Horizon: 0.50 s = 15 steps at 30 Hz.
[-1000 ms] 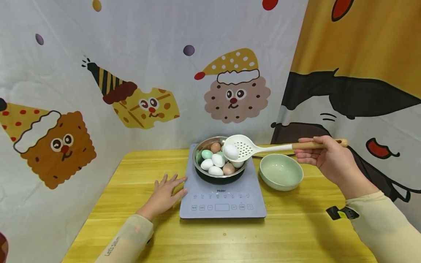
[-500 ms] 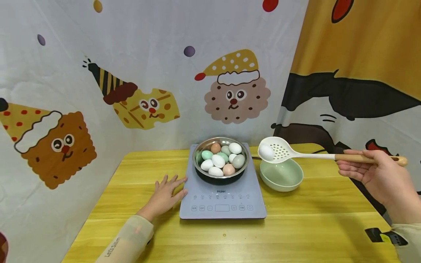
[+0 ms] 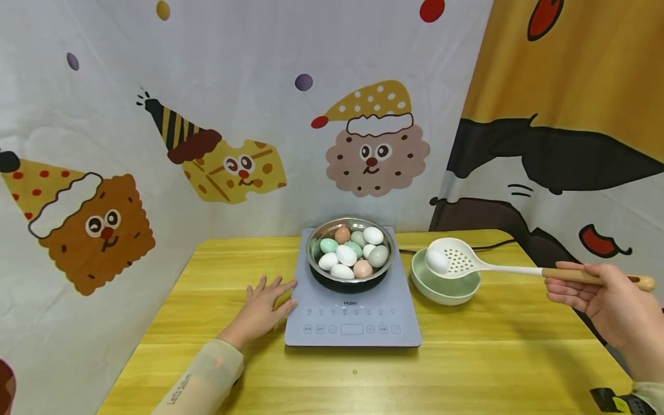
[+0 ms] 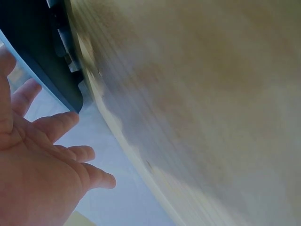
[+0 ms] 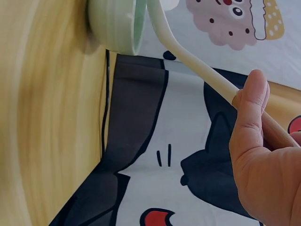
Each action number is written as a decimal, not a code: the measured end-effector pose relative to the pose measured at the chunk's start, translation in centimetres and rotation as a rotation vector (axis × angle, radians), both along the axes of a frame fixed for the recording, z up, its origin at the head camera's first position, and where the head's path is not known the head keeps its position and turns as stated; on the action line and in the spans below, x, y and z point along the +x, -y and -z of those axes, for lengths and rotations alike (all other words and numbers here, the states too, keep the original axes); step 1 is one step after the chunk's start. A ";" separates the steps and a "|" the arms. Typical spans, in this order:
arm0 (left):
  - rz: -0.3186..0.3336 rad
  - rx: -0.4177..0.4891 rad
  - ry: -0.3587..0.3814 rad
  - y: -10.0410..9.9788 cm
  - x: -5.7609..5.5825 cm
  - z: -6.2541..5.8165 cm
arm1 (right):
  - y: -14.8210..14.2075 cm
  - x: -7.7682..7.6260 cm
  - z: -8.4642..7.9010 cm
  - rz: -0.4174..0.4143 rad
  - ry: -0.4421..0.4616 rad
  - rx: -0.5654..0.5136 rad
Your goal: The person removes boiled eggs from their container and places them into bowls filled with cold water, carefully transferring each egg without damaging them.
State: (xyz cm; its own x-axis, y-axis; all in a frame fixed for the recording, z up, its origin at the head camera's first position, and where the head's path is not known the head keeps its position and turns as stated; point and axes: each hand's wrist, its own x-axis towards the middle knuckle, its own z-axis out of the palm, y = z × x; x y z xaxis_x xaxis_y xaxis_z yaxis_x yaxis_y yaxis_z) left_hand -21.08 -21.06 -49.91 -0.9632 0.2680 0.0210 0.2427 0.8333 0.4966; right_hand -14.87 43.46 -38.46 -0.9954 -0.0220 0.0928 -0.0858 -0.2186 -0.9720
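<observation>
My right hand (image 3: 617, 305) grips the wooden handle of a white slotted spoon (image 3: 461, 260). In the spoon's bowl lies a white egg (image 3: 437, 261), held over the pale green bowl (image 3: 443, 291). The right wrist view shows the thumb along the handle (image 5: 277, 132) and part of the green bowl (image 5: 113, 23). With fingers spread, my left hand (image 3: 261, 308) touches the left edge of the induction cooker (image 3: 353, 314). A steel pan (image 3: 313, 262) on the cooker holds several white, green, brown and grey eggs (image 3: 346, 255).
A yellow wooden table (image 3: 353, 380) carries the cooker and the green bowl. Behind it hangs a curtain (image 3: 311, 173) with cartoon prints. A black cable (image 3: 493, 246) runs behind the bowl along the table's back.
My right hand has carried the slotted spoon with the white egg rightward from above the pan, then lower over the green bowl. My left hand has stayed at the cooker's edge.
</observation>
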 end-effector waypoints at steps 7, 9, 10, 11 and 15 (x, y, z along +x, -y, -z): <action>0.008 0.002 0.024 0.0 0.4 0.0 | 1.0 0.2 0.5 0.062 0.099 0.072; 0.008 0.001 0.023 -0.1 0.4 -0.2 | 1.5 0.1 0.4 0.082 0.109 0.101; 0.010 0.001 0.019 -0.1 0.3 -0.2 | 1.7 0.1 0.3 0.093 0.105 0.112; 0.012 0.001 0.017 -0.1 0.2 -0.2 | 2.0 0.1 0.2 0.103 0.104 0.127; 0.013 0.005 0.018 -0.1 0.0 -0.3 | 3.1 0.1 -0.1 0.133 0.051 0.221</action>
